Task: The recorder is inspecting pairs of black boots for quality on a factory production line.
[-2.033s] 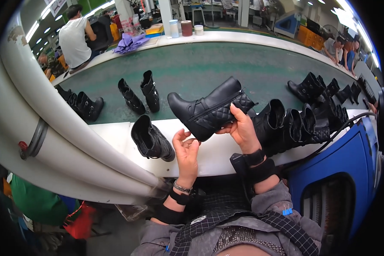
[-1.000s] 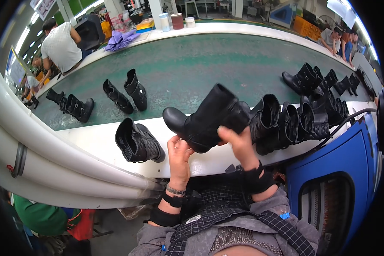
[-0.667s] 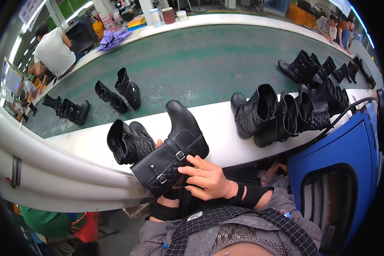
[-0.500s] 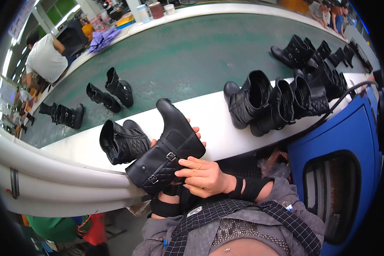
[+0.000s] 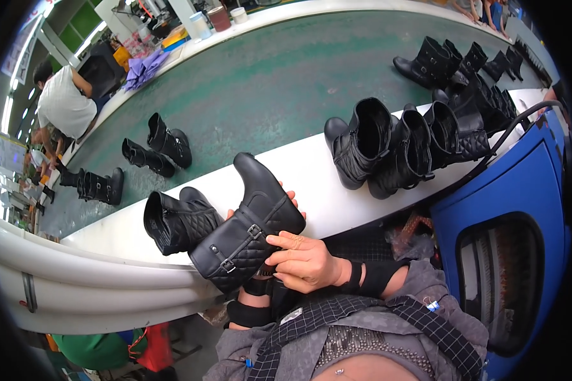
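Note:
My left hand [image 5: 290, 195] is behind a black ankle boot [image 5: 251, 222] and grips it, with only some fingertips showing past its edges. The boot lies tilted, toe pointing away, its quilted shaft with two buckled straps toward me. At the near edge of the shaft, my right hand [image 5: 306, 265] has its fingers drawn together in a pinch against the boot. What lies between those fingertips is hidden. Another quilted black boot [image 5: 181, 219] stands just left of the held one, on the white ledge [image 5: 299, 165].
Several black boots [image 5: 375, 149] crowd the ledge at right, beside a blue machine [image 5: 508, 209] and a black cable [image 5: 515, 130]. More boots [image 5: 171, 143] stand on the green belt [image 5: 254, 82] beyond. A white curved panel [image 5: 108, 279] borders the left. A person [image 5: 67, 105] works far left.
The whole view has turned slightly, so the surroundings sit a little differently in it. Both hands and the held boot keep nearly the same pose.

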The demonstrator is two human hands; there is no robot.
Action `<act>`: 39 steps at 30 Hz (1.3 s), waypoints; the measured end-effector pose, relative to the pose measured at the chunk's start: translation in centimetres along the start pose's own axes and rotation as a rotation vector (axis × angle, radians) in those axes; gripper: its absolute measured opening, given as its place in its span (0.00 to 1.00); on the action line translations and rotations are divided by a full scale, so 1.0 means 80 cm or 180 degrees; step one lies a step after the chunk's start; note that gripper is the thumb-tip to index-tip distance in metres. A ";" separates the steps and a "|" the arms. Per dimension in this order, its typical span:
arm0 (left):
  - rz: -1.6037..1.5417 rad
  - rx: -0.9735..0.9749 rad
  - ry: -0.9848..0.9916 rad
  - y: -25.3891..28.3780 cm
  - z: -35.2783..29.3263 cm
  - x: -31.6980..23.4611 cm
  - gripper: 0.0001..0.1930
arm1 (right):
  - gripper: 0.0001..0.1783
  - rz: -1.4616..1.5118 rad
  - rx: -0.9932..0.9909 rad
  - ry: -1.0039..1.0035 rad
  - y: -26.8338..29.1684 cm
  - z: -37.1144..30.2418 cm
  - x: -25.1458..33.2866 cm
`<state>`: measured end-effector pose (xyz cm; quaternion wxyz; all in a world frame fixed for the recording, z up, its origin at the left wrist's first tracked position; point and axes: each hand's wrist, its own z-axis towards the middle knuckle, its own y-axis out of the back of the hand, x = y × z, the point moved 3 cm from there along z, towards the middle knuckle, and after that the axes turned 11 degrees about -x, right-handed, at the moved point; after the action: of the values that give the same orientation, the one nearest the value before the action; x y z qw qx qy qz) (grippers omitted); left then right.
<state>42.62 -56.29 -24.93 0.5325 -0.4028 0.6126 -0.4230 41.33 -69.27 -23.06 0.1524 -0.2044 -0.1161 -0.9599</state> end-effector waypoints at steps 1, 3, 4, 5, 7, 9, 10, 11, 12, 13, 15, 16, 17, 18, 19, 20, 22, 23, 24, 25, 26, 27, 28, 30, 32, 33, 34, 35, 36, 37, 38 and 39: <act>-0.0045 -0.0090 -0.0004 0.002 -0.002 0.001 0.52 | 0.10 0.0079 -0.0129 -0.0127 0.002 0.000 -0.002; -0.0018 -0.0281 -0.0230 0.011 -0.005 0.001 0.41 | 0.19 0.0218 -0.0409 -0.0414 0.004 0.001 -0.006; 0.0027 -0.0227 -0.0324 0.015 -0.007 -0.002 0.37 | 0.33 0.0260 -0.0398 -0.0544 0.004 0.002 -0.011; 0.0073 -0.0178 -0.0422 0.019 -0.007 -0.005 0.34 | 0.41 -0.0098 -0.0564 -0.0483 0.005 0.004 -0.013; 0.0173 -0.0078 -0.0623 0.024 -0.007 -0.011 0.27 | 0.48 -0.0664 -0.0673 -0.0651 0.011 0.008 -0.025; 0.0226 0.0339 -0.0782 0.021 -0.009 -0.017 0.22 | 0.46 -0.0823 -0.0657 -0.0785 0.013 0.015 -0.044; 0.0740 0.0095 -0.0811 0.021 -0.011 -0.015 0.22 | 0.42 -0.0838 -0.0565 -0.0797 0.015 0.018 -0.053; 0.1249 -0.0138 -0.0974 0.020 -0.018 -0.016 0.21 | 0.39 -0.0887 -0.0478 -0.0870 0.016 0.020 -0.061; 0.1840 -0.0754 -0.1079 0.022 -0.024 -0.018 0.20 | 0.34 -0.0591 -0.0477 -0.1227 0.015 0.018 -0.067; 0.2292 -0.0979 -0.1236 0.019 -0.035 -0.018 0.19 | 0.35 -0.0527 -0.0481 -0.1322 0.015 0.017 -0.072; 0.3521 -0.1440 -0.2389 0.008 -0.061 -0.036 0.12 | 0.37 -0.0242 -0.0540 -0.1544 0.016 0.013 -0.078; 0.3853 -0.1861 -0.3084 0.005 -0.077 -0.043 0.07 | 0.42 0.0063 -0.0640 -0.1666 0.014 0.009 -0.079; 0.4154 -0.2216 -0.3914 0.000 -0.094 -0.049 0.04 | 0.43 -0.0201 -0.0615 -0.1592 0.013 0.007 -0.080; 0.4058 -0.2223 -0.4139 0.001 -0.102 -0.048 0.05 | 0.44 -0.0373 -0.0583 -0.1562 0.012 0.004 -0.082; 0.3985 -0.2235 -0.4399 0.003 -0.109 -0.047 0.06 | 0.45 -0.0543 -0.0545 -0.1531 0.011 0.002 -0.084; 0.3962 -0.2221 -0.4689 0.005 -0.116 -0.046 0.07 | 0.44 -0.0574 -0.0490 -0.1492 0.010 0.000 -0.087; 0.3678 -0.2181 -0.4907 0.016 -0.119 -0.041 0.08 | 0.42 -0.0569 -0.0377 -0.1430 0.010 -0.005 -0.095; 0.3604 -0.2122 -0.5090 0.021 -0.118 -0.040 0.08 | 0.40 -0.0130 -0.0421 -0.1677 0.012 -0.008 -0.103; 0.3527 -0.2192 -0.5117 0.028 -0.113 -0.039 0.10 | 0.38 0.0369 -0.0457 -0.1946 0.016 -0.010 -0.113; 0.3435 -0.2348 -0.5098 0.036 -0.107 -0.042 0.12 | 0.36 0.0865 -0.0486 -0.2212 0.019 -0.013 -0.122; 0.3327 -0.2579 -0.5087 0.045 -0.101 -0.045 0.15 | 0.29 0.1406 -0.0776 -0.2797 0.025 -0.021 -0.130; 0.3252 -0.2787 -0.5096 0.052 -0.095 -0.048 0.18 | 0.28 0.1343 -0.0939 -0.3061 0.031 -0.025 -0.140; 0.2556 -0.2799 -0.4876 0.064 -0.089 -0.061 0.22 | 0.28 0.1263 -0.1085 -0.3240 0.037 -0.027 -0.152; 0.1546 -0.2904 -0.4528 0.085 -0.076 -0.085 0.23 | 0.31 0.1017 -0.1201 -0.3367 0.045 -0.029 -0.171; 0.0806 -0.2840 -0.3940 0.101 -0.061 -0.103 0.24 | 0.32 0.0530 -0.1022 -0.3406 0.043 -0.030 -0.187; 0.0831 -0.2823 -0.3753 0.105 -0.053 -0.105 0.23 | 0.32 0.0378 -0.0966 -0.3351 0.043 -0.030 -0.191; 0.0962 -0.2803 -0.3661 0.106 -0.048 -0.108 0.23 | 0.26 -0.0304 -0.0933 -0.2788 0.034 -0.020 -0.196; 0.1074 -0.2861 -0.3500 0.107 -0.042 -0.108 0.22 | 0.23 -0.0478 -0.0662 -0.2270 0.029 -0.014 -0.194; 0.1303 -0.2918 -0.3412 0.105 -0.039 -0.108 0.22 | 0.21 -0.0665 -0.0446 -0.1974 0.018 -0.010 -0.191; 0.1573 -0.2643 -0.3495 0.099 -0.035 -0.109 0.22 | 0.19 -0.0847 -0.0228 -0.1680 0.006 -0.006 -0.186; 0.1871 -0.2502 -0.3496 0.092 -0.032 -0.109 0.22 | 0.17 -0.0980 0.0102 -0.2140 -0.001 -0.002 -0.192; 0.2035 -0.2506 -0.3424 0.087 -0.029 -0.111 0.22 | 0.18 -0.1141 -0.0151 -0.2117 -0.011 0.004 -0.189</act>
<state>40.97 -45.47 -28.60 0.6724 -0.5177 0.4608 0.2598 54.30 -64.62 -29.40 -0.0687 -0.4848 -0.1709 -0.8550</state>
